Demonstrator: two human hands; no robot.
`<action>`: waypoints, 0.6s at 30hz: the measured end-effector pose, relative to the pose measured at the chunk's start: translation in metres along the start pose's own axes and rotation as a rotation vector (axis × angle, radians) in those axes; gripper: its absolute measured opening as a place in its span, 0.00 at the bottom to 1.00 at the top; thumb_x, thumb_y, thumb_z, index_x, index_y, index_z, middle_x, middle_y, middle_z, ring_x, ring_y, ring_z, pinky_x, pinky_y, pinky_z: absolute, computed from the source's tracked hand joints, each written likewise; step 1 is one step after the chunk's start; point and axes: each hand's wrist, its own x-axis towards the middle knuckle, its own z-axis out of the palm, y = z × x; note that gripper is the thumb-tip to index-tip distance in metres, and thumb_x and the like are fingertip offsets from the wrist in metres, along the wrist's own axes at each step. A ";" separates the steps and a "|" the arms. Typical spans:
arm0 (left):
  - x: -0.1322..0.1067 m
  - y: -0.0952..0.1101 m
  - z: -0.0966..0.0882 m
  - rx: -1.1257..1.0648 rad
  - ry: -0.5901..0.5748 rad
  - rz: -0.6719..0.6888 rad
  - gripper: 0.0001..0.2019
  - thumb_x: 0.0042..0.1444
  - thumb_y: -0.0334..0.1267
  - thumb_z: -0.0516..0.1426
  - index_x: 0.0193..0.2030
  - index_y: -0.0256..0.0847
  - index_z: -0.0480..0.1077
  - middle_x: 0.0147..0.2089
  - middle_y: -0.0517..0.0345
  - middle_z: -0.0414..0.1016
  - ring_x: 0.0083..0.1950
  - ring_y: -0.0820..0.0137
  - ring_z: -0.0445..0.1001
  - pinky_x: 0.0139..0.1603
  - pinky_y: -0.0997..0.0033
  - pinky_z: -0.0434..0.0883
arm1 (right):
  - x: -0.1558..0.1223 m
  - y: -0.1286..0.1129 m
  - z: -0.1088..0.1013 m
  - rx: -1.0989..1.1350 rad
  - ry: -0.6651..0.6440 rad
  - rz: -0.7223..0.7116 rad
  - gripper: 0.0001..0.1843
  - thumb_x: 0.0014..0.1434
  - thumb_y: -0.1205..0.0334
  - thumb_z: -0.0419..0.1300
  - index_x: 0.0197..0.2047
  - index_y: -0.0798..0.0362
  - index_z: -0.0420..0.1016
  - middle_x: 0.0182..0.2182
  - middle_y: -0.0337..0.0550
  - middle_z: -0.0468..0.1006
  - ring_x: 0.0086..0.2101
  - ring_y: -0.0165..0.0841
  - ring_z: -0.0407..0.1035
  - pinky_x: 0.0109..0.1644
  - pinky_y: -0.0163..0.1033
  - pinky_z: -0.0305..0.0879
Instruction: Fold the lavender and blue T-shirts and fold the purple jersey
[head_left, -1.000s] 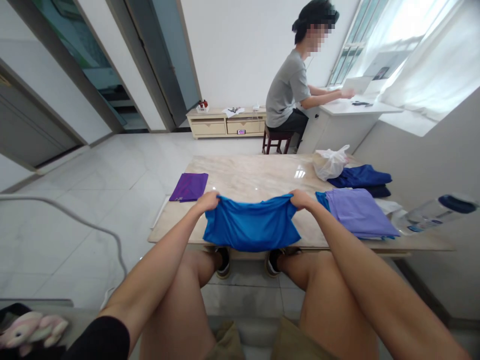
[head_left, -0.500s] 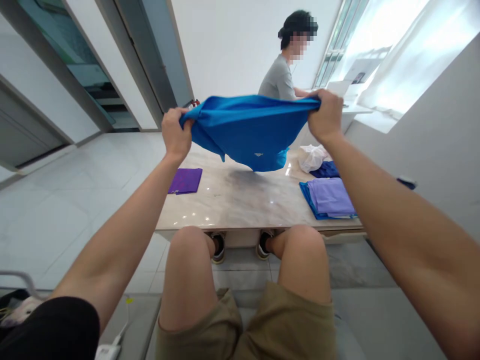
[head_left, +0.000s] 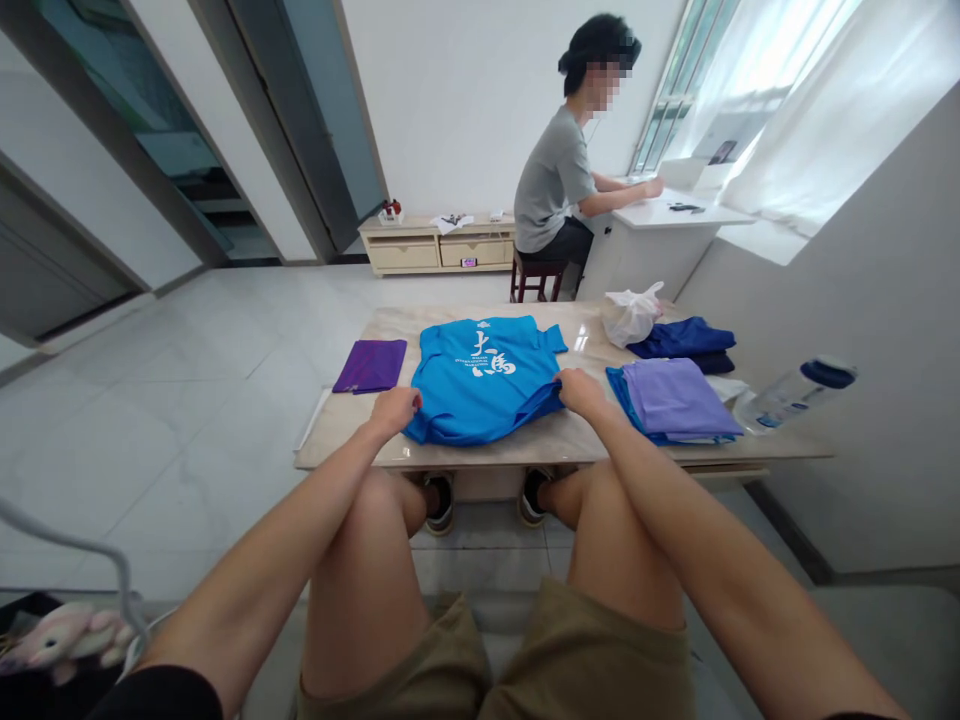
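A bright blue T-shirt (head_left: 480, 385) with white print lies spread on the low marble table (head_left: 570, 440), collar end away from me. My left hand (head_left: 395, 409) grips its near left hem, fingers closed on the cloth. At the near right hem, my right hand (head_left: 579, 390) pinches the fabric in the same way. Both hands rest on the table top near its front edge.
A folded purple cloth (head_left: 370, 365) lies left of the shirt. A lilac and blue folded stack (head_left: 671, 399), dark blue clothes (head_left: 686, 340), a white plastic bag (head_left: 632, 314) and a bottle (head_left: 795, 393) are on the right. A person in a grey shirt (head_left: 559, 185) sits at a white desk behind.
The shirt went from bunched at the table edge, up into the air, and now lies flat on the table. Both hands came down with it, still holding the hem.
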 end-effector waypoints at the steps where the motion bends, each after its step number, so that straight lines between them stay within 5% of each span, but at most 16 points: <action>1: 0.002 0.006 0.000 -0.002 -0.016 0.029 0.13 0.63 0.30 0.60 0.49 0.46 0.84 0.55 0.49 0.88 0.59 0.53 0.84 0.58 0.62 0.76 | 0.003 -0.002 -0.001 -0.027 0.009 -0.029 0.27 0.69 0.70 0.57 0.67 0.50 0.81 0.61 0.58 0.82 0.60 0.48 0.77 0.61 0.44 0.71; 4: 0.010 0.044 0.000 -0.037 -0.065 0.195 0.17 0.63 0.38 0.66 0.58 0.45 0.81 0.62 0.48 0.84 0.64 0.52 0.81 0.61 0.61 0.76 | 0.005 -0.016 -0.002 -0.107 0.027 -0.158 0.24 0.70 0.72 0.54 0.61 0.50 0.84 0.56 0.59 0.84 0.59 0.50 0.76 0.63 0.47 0.69; 7: 0.018 0.107 0.004 -0.156 -0.087 0.370 0.33 0.57 0.51 0.72 0.66 0.41 0.75 0.68 0.42 0.79 0.68 0.48 0.77 0.66 0.56 0.75 | 0.003 -0.029 -0.002 -0.120 0.072 -0.351 0.22 0.71 0.73 0.53 0.56 0.51 0.87 0.52 0.58 0.85 0.59 0.51 0.74 0.64 0.51 0.66; 11: 0.025 0.185 0.015 -0.366 -0.091 0.407 0.33 0.58 0.55 0.71 0.64 0.39 0.76 0.62 0.40 0.82 0.61 0.47 0.81 0.59 0.55 0.78 | -0.002 -0.037 -0.002 -0.009 0.148 -0.534 0.23 0.65 0.76 0.56 0.55 0.51 0.86 0.51 0.53 0.83 0.55 0.46 0.72 0.62 0.49 0.67; 14: 0.030 0.217 0.015 -0.390 -0.041 0.288 0.19 0.65 0.45 0.65 0.59 0.39 0.80 0.55 0.39 0.85 0.56 0.47 0.84 0.55 0.55 0.78 | -0.004 -0.037 -0.001 0.117 0.290 -0.443 0.22 0.63 0.76 0.56 0.54 0.52 0.83 0.53 0.52 0.80 0.54 0.45 0.71 0.60 0.47 0.68; 18: 0.039 0.226 0.002 -0.303 -0.031 0.165 0.14 0.68 0.44 0.62 0.53 0.39 0.83 0.55 0.37 0.86 0.58 0.46 0.83 0.52 0.57 0.78 | -0.005 -0.036 -0.004 0.311 0.450 -0.142 0.17 0.69 0.69 0.56 0.58 0.53 0.76 0.57 0.56 0.78 0.55 0.46 0.72 0.57 0.46 0.71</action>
